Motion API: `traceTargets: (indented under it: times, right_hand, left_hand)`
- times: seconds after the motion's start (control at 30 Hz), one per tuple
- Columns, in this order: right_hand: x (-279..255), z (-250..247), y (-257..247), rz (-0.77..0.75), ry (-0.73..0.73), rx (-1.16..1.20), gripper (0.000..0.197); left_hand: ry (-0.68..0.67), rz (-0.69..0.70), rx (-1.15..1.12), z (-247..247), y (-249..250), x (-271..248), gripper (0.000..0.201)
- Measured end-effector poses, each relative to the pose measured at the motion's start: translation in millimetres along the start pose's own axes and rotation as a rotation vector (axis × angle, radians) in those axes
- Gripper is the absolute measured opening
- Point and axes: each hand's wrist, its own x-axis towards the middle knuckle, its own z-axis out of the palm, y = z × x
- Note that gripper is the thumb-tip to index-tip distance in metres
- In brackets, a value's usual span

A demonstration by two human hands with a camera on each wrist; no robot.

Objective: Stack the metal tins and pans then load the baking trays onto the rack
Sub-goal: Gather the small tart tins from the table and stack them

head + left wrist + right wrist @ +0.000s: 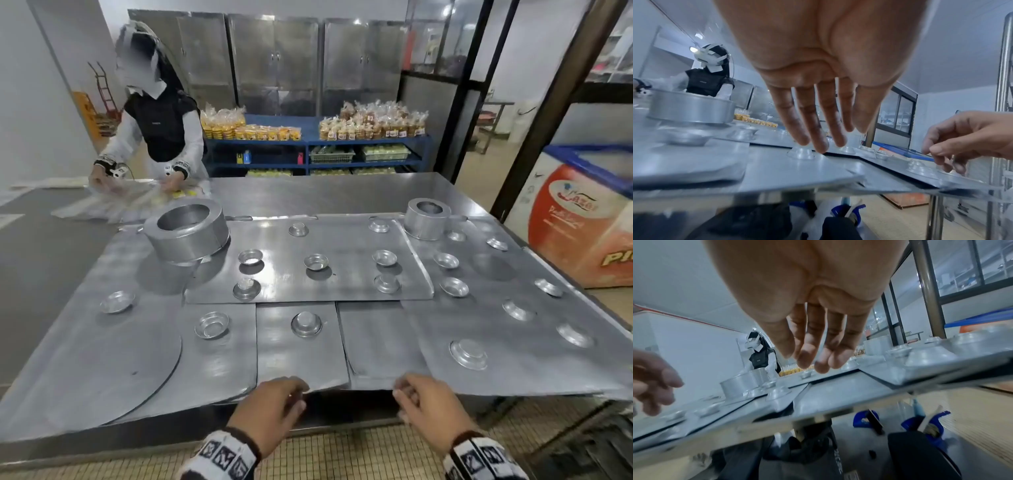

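Several flat baking trays overlap across the steel table; a small one [298, 359] and its neighbour [376, 342] reach the near edge. Small metal tins are scattered on them, one upside down [306, 323] in front of me, another upright [211, 324] to its left. A wide round pan [186, 233] stands at the back left, a smaller one [426, 219] at the back right. My left hand [274, 407] and right hand [424, 404] hover at the near edge, fingers loosely bent and holding nothing. The left wrist view shows the left fingers [818, 142] above the tray surface.
A second person [161, 130] works with plastic bags at the table's far left. Blue shelves [308, 144] of packed baked goods stand behind, with steel cabinets beyond. A chest freezer [582, 219] sits to the right. A round flat sheet [102, 370] lies at the near left.
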Motion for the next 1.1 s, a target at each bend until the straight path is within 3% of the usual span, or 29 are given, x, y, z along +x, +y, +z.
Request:
traceTargets:
  times: [0.13,0.23,0.53,0.73,0.93,1.1]
  right_hand:
    - [57,-15,-7,0.002,0.041,-0.058,0.009]
    - [105,-18,-1,0.008,0.048,-0.088,0.014]
    - [248,-28,18,0.072,-0.048,-0.242,0.034]
    - [304,-26,32,0.095,-0.031,-0.349,0.044]
    - [332,-18,44,0.162,-0.046,-0.345,0.046]
    - [339,-11,52,0.163,-0.053,-0.359,0.043]
  left_hand:
    - [0.058,0.004,0.037,-17,2,60,0.032]
    - [0.023,-0.03,0.086,-21,2,109,0.032]
    - [-0.1,-0.3,0.207,-6,-12,237,0.054]
    - [-0.137,-0.483,0.268,7,-15,267,0.054]
    - [-0.247,-0.564,0.31,2,-2,282,0.081]
    - [-0.287,-0.585,0.331,2,8,289,0.071]
